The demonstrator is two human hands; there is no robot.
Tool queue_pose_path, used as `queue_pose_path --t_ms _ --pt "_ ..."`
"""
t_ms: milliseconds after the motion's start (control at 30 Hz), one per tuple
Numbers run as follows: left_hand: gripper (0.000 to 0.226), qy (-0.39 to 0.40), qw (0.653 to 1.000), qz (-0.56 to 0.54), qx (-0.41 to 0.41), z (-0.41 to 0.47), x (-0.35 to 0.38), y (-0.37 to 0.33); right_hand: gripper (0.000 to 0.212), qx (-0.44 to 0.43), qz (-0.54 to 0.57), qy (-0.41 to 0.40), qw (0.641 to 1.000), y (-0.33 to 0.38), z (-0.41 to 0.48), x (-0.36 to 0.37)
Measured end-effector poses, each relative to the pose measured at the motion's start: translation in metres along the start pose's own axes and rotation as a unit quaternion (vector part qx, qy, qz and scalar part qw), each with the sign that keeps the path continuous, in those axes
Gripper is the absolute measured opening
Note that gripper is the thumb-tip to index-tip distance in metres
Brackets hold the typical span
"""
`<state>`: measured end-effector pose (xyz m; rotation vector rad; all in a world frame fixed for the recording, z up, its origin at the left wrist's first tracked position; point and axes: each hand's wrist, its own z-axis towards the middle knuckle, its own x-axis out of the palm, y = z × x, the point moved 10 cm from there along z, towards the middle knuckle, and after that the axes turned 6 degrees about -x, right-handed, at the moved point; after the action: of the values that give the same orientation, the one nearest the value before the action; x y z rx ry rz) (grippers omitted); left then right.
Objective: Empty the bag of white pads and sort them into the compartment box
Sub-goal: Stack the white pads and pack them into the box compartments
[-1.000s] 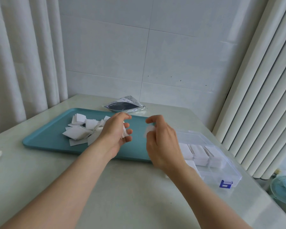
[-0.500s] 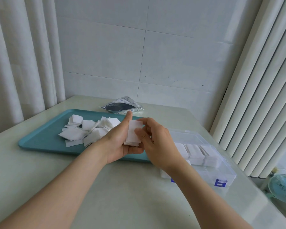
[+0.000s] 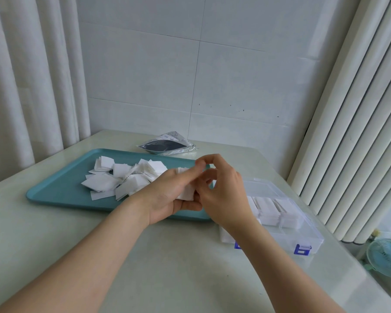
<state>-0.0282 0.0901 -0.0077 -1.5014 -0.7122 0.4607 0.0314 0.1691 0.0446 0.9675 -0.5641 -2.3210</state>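
These pads are super light, soft and floppy, basically no weight at all, so my guess is that one alone will slide or bend if you grab it mid-face. Better to take a bunch by the edges and keep them squared up. Right now my left hand (image 3: 167,195) has a small stack (image 3: 186,193) cradled over the tray (image 3: 61,190), fingers curled underneath and thumb lying along the top. My right hand (image 3: 221,195) is curled in against the stack's right edge, fingertips pinching it, as far as I can tell. The rest of the pads (image 3: 122,179) sit in a loose pile on the tray. The emptied-looking bag (image 3: 165,145) is on the tabletop (image 3: 178,256) behind it, and the box (image 3: 303,236) is just to my right with several compartments filled.
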Motion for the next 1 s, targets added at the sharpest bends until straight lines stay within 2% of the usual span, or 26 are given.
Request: queue_pose_path --t_ms 100,233,533,667,733,867,933,1000 --pt "0.045 0.005 1.000 -0.024 0.018 0.001 0.000 0.000 0.047 -0.004 -0.054 0.020 0.998 0.002 -0.001 0.003" --pt "0.047 0.012 0.999 -0.029 0.030 0.000 0.001 -0.003 0.052 0.007 -0.044 0.019 0.999 0.001 -0.001 0.003" --pt "0.049 0.021 0.999 -0.016 0.034 0.003 -0.003 -0.001 0.038 0.016 0.042 0.017 0.999 -0.004 0.002 0.004" --pt "0.028 0.038 0.999 -0.027 0.026 0.002 0.001 -0.001 0.023 -0.007 -0.070 -0.009 0.997 -0.002 0.001 -0.002" --pt "0.022 0.040 0.999 -0.029 0.023 0.005 0.001 0.000 0.034 -0.023 -0.120 -0.018 0.992 0.002 0.000 -0.006" --pt "0.024 0.013 1.000 -0.016 0.009 0.009 -0.004 0.004 0.066 -0.059 -0.115 0.052 0.990 0.011 -0.003 0.006" --pt "0.022 0.012 1.000 0.007 0.004 0.009 -0.002 0.006 0.070 -0.070 -0.067 0.077 0.992 0.015 -0.003 0.010" --pt "0.015 0.001 1.000 0.024 0.006 0.008 -0.002 0.005 0.061 -0.083 -0.020 0.077 0.993 0.017 -0.002 0.009"
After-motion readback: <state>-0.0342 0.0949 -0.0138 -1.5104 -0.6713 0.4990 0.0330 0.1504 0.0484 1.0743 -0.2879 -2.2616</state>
